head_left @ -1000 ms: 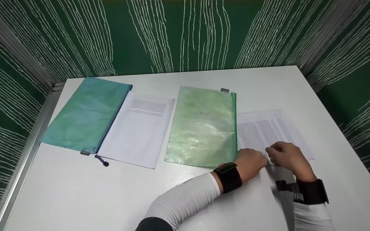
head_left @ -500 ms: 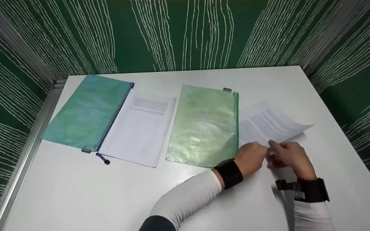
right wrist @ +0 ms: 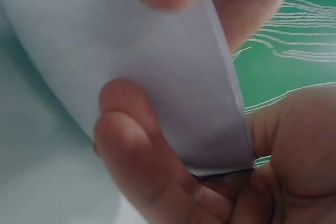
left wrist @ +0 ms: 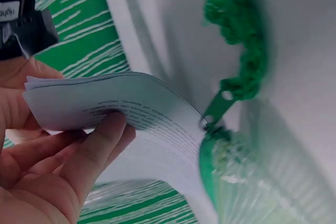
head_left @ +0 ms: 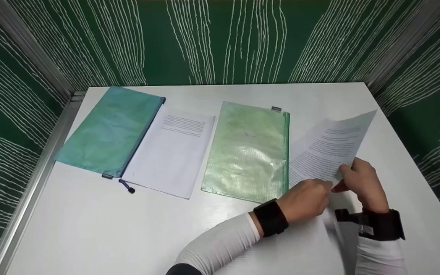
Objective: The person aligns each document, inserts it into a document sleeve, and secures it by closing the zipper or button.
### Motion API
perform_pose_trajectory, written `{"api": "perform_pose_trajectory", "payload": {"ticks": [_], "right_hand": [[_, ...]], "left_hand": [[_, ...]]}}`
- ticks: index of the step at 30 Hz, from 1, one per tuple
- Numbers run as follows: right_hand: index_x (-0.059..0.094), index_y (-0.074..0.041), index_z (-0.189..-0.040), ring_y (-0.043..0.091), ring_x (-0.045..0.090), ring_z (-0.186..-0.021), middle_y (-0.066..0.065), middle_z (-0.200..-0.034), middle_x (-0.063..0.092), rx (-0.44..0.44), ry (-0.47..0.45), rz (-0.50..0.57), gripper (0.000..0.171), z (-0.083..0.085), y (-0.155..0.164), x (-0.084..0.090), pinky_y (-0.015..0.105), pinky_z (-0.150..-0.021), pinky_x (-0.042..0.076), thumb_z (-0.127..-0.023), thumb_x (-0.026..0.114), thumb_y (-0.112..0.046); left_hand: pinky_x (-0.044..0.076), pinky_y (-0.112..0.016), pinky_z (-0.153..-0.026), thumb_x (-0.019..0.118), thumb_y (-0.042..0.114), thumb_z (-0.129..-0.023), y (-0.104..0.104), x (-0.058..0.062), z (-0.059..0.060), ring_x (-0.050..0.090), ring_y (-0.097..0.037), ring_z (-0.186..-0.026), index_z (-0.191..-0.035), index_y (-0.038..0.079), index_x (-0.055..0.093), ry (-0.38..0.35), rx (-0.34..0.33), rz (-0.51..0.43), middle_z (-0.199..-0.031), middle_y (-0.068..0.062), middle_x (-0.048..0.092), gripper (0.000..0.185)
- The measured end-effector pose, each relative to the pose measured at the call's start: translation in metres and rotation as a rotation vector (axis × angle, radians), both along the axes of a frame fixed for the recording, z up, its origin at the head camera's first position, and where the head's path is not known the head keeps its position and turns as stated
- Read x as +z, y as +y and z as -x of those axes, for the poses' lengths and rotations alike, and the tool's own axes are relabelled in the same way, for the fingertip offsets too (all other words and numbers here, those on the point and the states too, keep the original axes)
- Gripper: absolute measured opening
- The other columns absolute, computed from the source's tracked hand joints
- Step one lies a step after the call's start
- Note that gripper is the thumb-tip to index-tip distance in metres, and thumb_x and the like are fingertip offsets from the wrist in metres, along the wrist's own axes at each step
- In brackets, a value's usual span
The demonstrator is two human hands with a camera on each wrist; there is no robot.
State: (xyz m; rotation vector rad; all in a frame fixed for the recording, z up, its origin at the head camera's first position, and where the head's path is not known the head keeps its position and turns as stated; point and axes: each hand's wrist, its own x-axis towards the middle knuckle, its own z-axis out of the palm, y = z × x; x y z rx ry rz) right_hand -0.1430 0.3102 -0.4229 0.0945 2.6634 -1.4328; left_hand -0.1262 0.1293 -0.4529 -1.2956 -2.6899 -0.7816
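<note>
A small stack of printed paper sheets (head_left: 330, 145) has its right side lifted and curved off the white table. Its left side meets the zipper edge of a light green zip pouch (head_left: 246, 152). My right hand (head_left: 367, 183) grips the sheets near their lower right corner. Close beside it, my left hand (head_left: 306, 200) pinches their lower edge, the wrist bent over the table. In the left wrist view, a fingertip (left wrist: 113, 124) lies on the printed side of the sheets (left wrist: 142, 98), and the pouch's zipper pull (left wrist: 216, 106) carries a green cord (left wrist: 247, 51).
A teal zip pouch (head_left: 109, 133) lies at the left, with a dark zipper tassel (head_left: 127, 186) at its lower corner. Between the two pouches lies another printed sheet (head_left: 170, 160). Green walls with white lines (head_left: 162, 46) border the white table (head_left: 128, 236).
The sheets' right side has risen from lying flat and now curves upward. My right hand has turned and moved slightly right with them; my left hand has shifted slightly right.
</note>
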Motion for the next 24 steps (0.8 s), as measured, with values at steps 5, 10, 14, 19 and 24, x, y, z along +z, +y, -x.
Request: {"api": "perform_pose_trajectory", "payload": {"ticks": [5, 10, 14, 19, 24], "right_hand": [[0.06, 0.016, -0.123, 0.012, 0.069, -0.06, 0.035, -0.101, 0.069, -0.036, 0.139, -0.117, 0.04, -0.002, -0.011, 0.021, 0.031, -0.051, 0.058, -0.098, 0.037, -0.005], [0.063, 0.016, -0.122, 0.006, 0.059, -0.056, 0.035, -0.095, 0.071, -0.122, 0.242, -0.251, 0.041, -0.002, -0.022, 0.039, 0.024, -0.044, 0.047, -0.094, 0.038, -0.001], [0.066, 0.013, -0.124, 0.0, 0.052, -0.058, 0.034, -0.099, 0.072, -0.189, 0.309, -0.274, 0.041, -0.004, -0.031, 0.05, 0.021, -0.044, 0.039, -0.096, 0.04, -0.002], [0.069, 0.01, -0.122, -0.014, 0.049, -0.059, 0.033, -0.101, 0.073, -0.259, 0.414, -0.246, 0.038, -0.008, -0.041, 0.06, 0.013, -0.049, 0.037, -0.098, 0.043, -0.003], [0.073, 0.008, -0.116, -0.015, 0.048, -0.056, 0.029, -0.096, 0.074, -0.33, 0.525, -0.209, 0.034, -0.017, -0.048, 0.067, 0.011, -0.048, 0.034, -0.099, 0.046, -0.003]], "left_hand": [[0.049, -0.01, -0.083, 0.06, 0.006, -0.098, -0.017, 0.009, -0.007, 0.064, -0.001, -0.097, -0.115, 0.009, 0.068, 0.059, -0.028, -0.048, -0.108, 0.003, 0.072, 0.019], [0.041, -0.011, -0.103, 0.058, 0.007, -0.099, -0.038, 0.017, -0.015, 0.065, -0.005, -0.12, -0.128, 0.008, 0.071, 0.135, -0.057, -0.094, -0.125, 0.0, 0.072, 0.031], [0.038, -0.011, -0.107, 0.058, 0.02, -0.106, -0.059, 0.019, -0.018, 0.065, -0.006, -0.121, -0.127, 0.009, 0.073, 0.143, -0.104, -0.128, -0.127, 0.0, 0.072, 0.028], [0.04, -0.019, -0.11, 0.059, 0.027, -0.107, -0.088, 0.017, -0.009, 0.066, -0.017, -0.123, -0.124, 0.002, 0.073, 0.085, -0.077, -0.238, -0.127, -0.01, 0.072, 0.033], [0.044, -0.027, -0.111, 0.057, 0.02, -0.107, -0.114, 0.014, 0.004, 0.062, -0.026, -0.128, -0.128, -0.004, 0.068, -0.028, 0.074, -0.336, -0.131, -0.017, 0.068, 0.033]]}}
